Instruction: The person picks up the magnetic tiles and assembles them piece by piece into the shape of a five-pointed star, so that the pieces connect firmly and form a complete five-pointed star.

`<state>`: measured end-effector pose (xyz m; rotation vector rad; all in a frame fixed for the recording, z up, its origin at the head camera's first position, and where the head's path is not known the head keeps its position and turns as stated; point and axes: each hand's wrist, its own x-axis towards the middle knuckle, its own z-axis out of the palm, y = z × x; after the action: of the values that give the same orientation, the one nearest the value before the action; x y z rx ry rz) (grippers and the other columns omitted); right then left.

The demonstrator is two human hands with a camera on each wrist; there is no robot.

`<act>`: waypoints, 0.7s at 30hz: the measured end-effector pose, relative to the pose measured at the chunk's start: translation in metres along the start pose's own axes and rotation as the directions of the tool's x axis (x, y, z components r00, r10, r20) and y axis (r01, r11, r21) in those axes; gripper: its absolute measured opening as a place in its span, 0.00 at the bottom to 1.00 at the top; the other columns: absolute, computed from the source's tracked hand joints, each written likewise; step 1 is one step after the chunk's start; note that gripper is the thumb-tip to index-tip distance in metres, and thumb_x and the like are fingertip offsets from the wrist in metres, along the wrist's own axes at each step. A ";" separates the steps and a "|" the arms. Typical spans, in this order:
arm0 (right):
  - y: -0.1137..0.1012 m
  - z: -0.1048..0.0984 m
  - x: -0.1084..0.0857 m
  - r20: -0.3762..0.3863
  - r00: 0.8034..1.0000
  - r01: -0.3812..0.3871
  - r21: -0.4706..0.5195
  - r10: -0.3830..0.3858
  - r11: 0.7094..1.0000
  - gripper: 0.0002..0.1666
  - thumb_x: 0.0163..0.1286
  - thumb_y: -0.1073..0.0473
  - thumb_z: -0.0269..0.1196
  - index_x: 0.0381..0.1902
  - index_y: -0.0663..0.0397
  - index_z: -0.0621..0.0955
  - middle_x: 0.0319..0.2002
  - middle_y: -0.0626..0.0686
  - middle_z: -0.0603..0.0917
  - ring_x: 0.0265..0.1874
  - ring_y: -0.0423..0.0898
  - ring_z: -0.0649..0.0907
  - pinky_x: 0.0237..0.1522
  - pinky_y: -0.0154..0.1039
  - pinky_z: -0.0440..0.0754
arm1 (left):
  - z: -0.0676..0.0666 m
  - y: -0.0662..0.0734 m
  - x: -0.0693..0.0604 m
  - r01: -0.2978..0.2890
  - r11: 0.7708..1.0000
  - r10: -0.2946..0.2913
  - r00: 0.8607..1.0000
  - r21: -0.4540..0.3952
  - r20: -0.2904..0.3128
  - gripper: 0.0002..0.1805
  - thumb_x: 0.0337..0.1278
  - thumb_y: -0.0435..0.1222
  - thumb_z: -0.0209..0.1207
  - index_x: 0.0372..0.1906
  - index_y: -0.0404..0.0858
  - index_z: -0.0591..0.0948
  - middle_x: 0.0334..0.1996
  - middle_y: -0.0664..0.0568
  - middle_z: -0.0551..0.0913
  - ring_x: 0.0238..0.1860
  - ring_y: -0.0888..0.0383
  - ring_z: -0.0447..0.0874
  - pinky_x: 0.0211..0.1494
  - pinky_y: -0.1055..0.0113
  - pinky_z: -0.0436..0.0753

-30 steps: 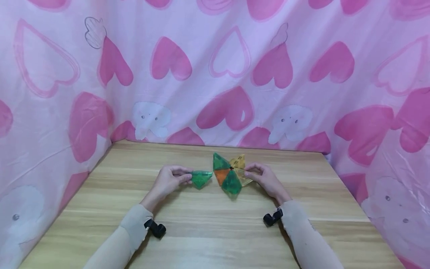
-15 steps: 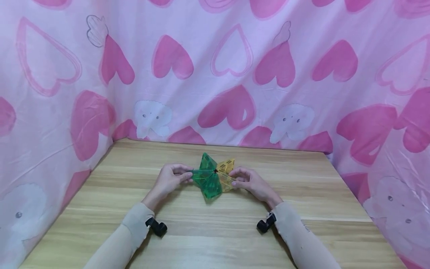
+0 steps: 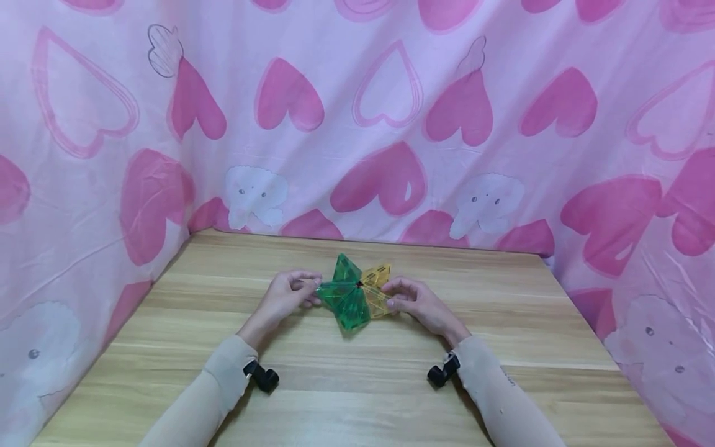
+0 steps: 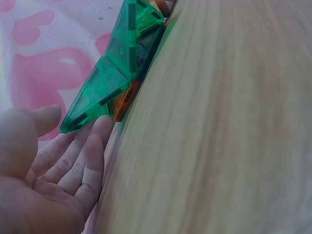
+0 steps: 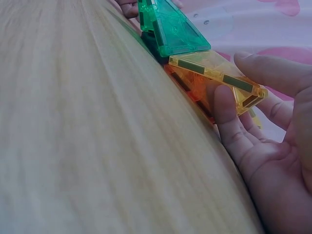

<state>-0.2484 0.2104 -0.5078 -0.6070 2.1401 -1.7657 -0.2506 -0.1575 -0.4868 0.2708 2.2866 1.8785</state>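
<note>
A star-shaped cluster of translucent magnetic tiles sits on the table in the head view, green tiles on its left and yellow tiles on its right. Orange tiles show low down in both wrist views. My left hand is at the cluster's left point. In the left wrist view its thumb stands off the green triangular tile, while loose fingers lie by the tile's tip. At the right point, my right hand holds a yellow magnetic tile between thumb and fingers.
The wood-grain table spreads around the cluster. A pink heart-patterned curtain stands behind it and at both sides. A small black camera is strapped to each wrist.
My right hand has drawn the cluster left against the green tile that my left hand pinched. That tile now meets the cluster over the orange part, and the left thumb stands off it.
</note>
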 end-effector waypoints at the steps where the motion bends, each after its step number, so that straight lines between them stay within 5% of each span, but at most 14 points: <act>1: 0.001 0.000 0.000 -0.001 1.000 -0.002 -0.004 0.002 1.000 0.23 0.80 0.61 0.70 0.68 0.61 0.81 0.59 0.62 0.86 0.45 0.46 0.89 0.51 0.38 0.89 | 0.000 -0.001 0.000 0.006 1.000 -0.006 1.000 -0.003 0.003 0.23 0.85 0.41 0.63 0.70 0.29 0.83 0.51 0.35 0.93 0.40 0.49 0.96 0.46 0.62 0.93; 11: 0.010 -0.003 0.000 0.008 0.998 0.054 0.013 -0.054 0.998 0.20 0.85 0.61 0.63 0.69 0.64 0.80 0.67 0.62 0.83 0.66 0.48 0.84 0.64 0.39 0.86 | 0.005 -0.006 0.000 0.040 0.999 -0.039 0.999 -0.031 0.013 0.22 0.89 0.40 0.57 0.70 0.26 0.81 0.48 0.35 0.93 0.41 0.53 0.95 0.49 0.64 0.92; 21: 0.014 0.002 -0.005 0.008 1.000 -0.005 0.169 0.003 0.986 0.28 0.87 0.60 0.60 0.77 0.69 0.71 0.73 0.69 0.72 0.69 0.49 0.78 0.64 0.37 0.85 | 0.008 -0.015 -0.004 0.064 0.997 -0.063 0.998 -0.034 0.019 0.25 0.93 0.43 0.49 0.71 0.25 0.79 0.51 0.34 0.91 0.47 0.49 0.94 0.57 0.60 0.92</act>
<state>-0.2450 0.2134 -0.5225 -0.5641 1.9586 -1.9145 -0.2449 -0.1537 -0.5032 0.2072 2.2217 1.8745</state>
